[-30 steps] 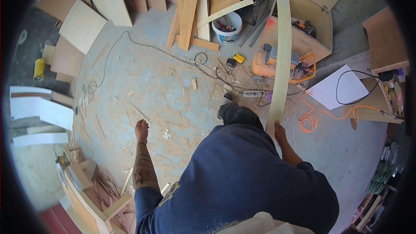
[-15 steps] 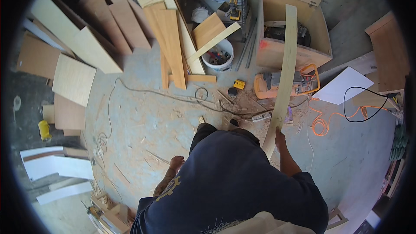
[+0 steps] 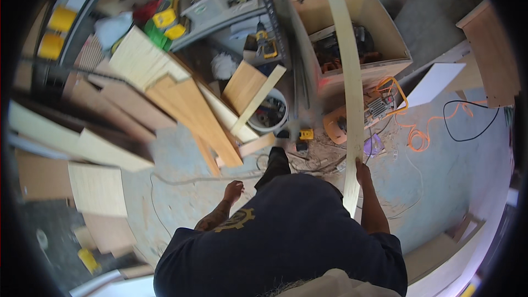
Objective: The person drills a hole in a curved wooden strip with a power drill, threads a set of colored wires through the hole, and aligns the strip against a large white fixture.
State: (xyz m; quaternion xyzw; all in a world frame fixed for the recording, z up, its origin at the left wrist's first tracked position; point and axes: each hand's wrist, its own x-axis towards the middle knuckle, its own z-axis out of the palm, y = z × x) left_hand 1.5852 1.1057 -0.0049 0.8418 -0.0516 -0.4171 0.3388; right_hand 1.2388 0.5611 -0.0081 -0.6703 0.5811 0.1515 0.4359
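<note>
Right hand, right of centre: gripping the long pale wood plank by its edge, near the lower end. Plank runs from the upper centre-right down to beside the torso, slightly bowed by the lens. In view it crosses over the open hinged wooden box and the orange-and-grey power tool; can't tell the clearance.

Left hand, lower centre-left: out from the torso, fingers part-curled; can't tell how tightly closed, or whether anything small is in it. Nearest thing is the dark cable on the floor.

Around: orange-brown board slanting across centre-left, foot end above the left hand. White bucket upper centre, pale wood strip lying across its left side. Yellow tool battery on the floor below it. Yellow-and-black drill on the shelving, top centre. Right side: orange hose coiled on the floor, black cable loop beside it.
</note>
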